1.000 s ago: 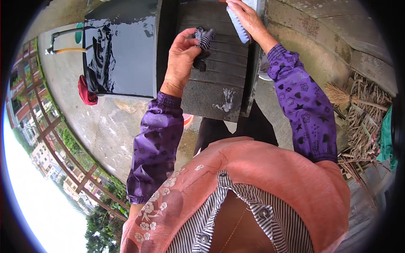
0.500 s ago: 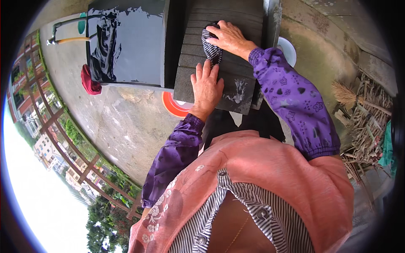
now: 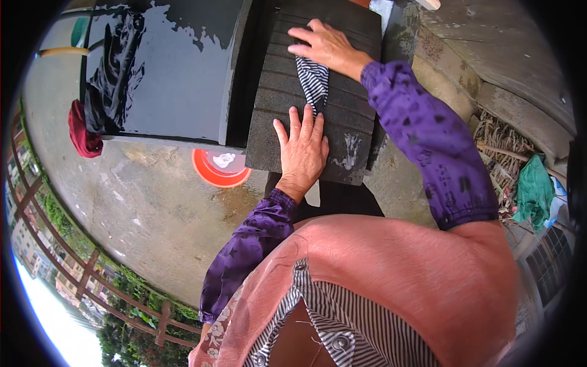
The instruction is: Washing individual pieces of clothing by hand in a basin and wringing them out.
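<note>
A black-and-white striped cloth (image 3: 313, 82) lies stretched lengthwise on a dark, ridged stone washboard (image 3: 278, 122). My left hand (image 3: 302, 153) presses flat on its near end, fingers spread. Over the far end is my right hand (image 3: 330, 48), with fingers extended and apart; part of the cloth is hidden beneath it. Both forearms wear purple patterned sleeves. To the left of the board, a dark slab (image 3: 183, 79) is wet, and a bunched black garment (image 3: 113, 73) rests along its left side.
A dark red cloth (image 3: 84, 131) hangs at the slab's left corner. Below the slab, an orange-red basin (image 3: 221, 174) holds water and something white. Dry sticks (image 3: 504, 140) and a green plastic bag (image 3: 533, 189) lie at the right. A railing (image 3: 88, 275) runs along the left.
The striped cloth, bunched before, is now spread longer between my hands. My right hand's fingers have lifted and opened. The whole view has shifted and turned slightly.
</note>
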Available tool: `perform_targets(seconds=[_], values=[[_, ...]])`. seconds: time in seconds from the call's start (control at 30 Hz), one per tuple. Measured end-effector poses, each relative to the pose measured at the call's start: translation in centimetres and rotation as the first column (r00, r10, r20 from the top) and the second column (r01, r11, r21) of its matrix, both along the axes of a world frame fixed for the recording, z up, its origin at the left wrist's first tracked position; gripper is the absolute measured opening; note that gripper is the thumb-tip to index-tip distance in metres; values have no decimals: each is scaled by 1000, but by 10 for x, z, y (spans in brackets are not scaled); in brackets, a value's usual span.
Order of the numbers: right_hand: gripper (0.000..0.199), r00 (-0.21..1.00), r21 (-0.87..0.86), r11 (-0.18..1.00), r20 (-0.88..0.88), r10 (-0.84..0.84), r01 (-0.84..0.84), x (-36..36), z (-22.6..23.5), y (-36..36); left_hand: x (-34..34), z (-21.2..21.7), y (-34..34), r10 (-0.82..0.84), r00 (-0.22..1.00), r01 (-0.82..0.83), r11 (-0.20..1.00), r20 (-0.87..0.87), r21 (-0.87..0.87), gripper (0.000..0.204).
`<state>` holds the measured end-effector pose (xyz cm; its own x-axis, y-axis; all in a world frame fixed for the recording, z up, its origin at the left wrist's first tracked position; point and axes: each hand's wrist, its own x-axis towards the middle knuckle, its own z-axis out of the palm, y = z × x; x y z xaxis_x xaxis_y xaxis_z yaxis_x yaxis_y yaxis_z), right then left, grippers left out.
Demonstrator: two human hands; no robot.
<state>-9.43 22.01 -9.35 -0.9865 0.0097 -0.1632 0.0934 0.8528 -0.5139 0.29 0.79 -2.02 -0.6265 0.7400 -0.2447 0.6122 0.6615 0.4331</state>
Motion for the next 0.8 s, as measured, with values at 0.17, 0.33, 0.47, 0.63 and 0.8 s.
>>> perform_targets(seconds=[0.17,0.33,0.47,0.63,0.8], values=[[41,938,-74,953,-212,274,-295,63,25,-50,-1,6,-1,-9,999,10,999,51,-34,49],[39,973,413,889,-197,-125,197,-47,-38,54,-2,7,6,-32,995,25,997,94,77,48],[41,995,83,992,-6,-98,98,-16,-9,17,-2,0,-2,-2,994,-6,998,107,69,49],[37,947,-166,941,-184,264,-294,76,49,-57,-3,4,-8,2,992,-3,1000,128,7,48],[35,980,305,937,-152,-128,169,-41,-30,49,-4,11,8,-13,989,3,998,145,67,47]])
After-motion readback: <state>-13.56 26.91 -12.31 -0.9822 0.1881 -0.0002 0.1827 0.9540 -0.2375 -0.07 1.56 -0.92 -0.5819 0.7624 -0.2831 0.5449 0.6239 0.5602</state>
